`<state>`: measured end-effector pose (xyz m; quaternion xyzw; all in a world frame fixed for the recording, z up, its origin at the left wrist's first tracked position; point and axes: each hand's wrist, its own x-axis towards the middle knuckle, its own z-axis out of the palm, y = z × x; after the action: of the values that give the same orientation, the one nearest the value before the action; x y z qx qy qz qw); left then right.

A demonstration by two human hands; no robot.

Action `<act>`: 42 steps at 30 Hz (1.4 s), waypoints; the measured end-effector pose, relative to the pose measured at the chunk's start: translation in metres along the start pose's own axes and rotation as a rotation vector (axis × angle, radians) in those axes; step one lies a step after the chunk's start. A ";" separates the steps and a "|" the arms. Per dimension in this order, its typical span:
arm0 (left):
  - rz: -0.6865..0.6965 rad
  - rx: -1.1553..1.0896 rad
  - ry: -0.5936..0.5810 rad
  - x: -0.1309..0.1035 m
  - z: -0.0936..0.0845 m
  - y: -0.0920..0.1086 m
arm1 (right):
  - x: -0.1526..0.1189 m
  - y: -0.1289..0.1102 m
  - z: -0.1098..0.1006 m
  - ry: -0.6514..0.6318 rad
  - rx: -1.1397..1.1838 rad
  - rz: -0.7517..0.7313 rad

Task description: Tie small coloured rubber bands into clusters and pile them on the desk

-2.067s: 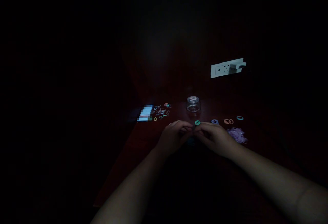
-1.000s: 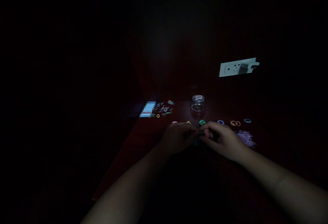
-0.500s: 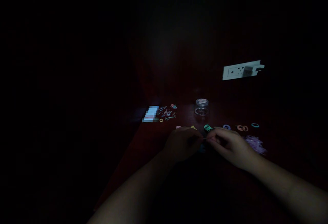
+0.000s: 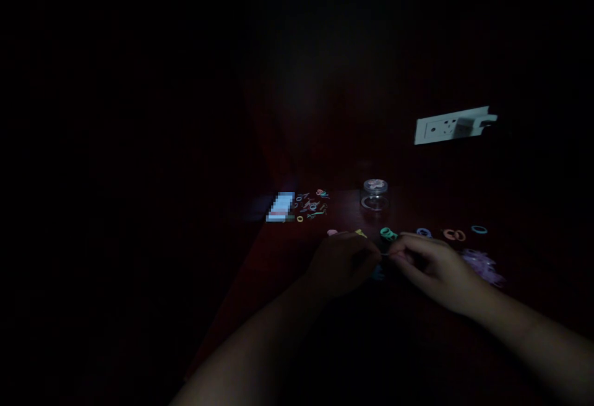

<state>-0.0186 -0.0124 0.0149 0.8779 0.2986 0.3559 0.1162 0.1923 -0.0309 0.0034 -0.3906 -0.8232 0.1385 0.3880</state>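
Observation:
In dim light, my left hand [image 4: 346, 263] and my right hand [image 4: 429, 267] meet fingertip to fingertip over the dark red table. Both are pinched on a small thin light piece [image 4: 385, 254], too small to name. Just beyond them lie green rings [image 4: 388, 233], a yellow piece [image 4: 361, 233], a pink piece [image 4: 332, 232], a blue ring [image 4: 424, 232] and orange rings [image 4: 453, 234]. Blue pieces [image 4: 378, 273] sit below the fingertips, partly hidden. To the right of my right hand is a heap of purple bands [image 4: 483, 267].
A clear lidded jar [image 4: 375, 195] stands behind the rings. At the table's left edge lies a lit, pixelated phone [image 4: 281, 207], beside scattered small coloured bands [image 4: 313, 206]. A teal ring [image 4: 479, 229] is at the right. A socket plate [image 4: 452, 126] with a plug is on the wall.
The whole view has shifted, so the table items and both hands appear slightly farther right. The hands keep the same pinched pose on the thin piece.

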 end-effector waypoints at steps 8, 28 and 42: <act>0.018 0.009 0.007 -0.001 0.002 -0.003 | -0.001 0.000 0.000 0.004 0.012 -0.004; 0.050 0.003 -0.033 0.001 0.004 -0.003 | -0.001 0.002 -0.001 -0.038 -0.041 -0.041; -0.027 -0.005 -0.093 -0.001 0.003 -0.005 | -0.001 0.000 -0.001 -0.085 -0.032 -0.046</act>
<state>-0.0194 -0.0088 0.0101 0.8891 0.3039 0.3136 0.1369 0.1933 -0.0318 0.0036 -0.3716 -0.8498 0.1330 0.3493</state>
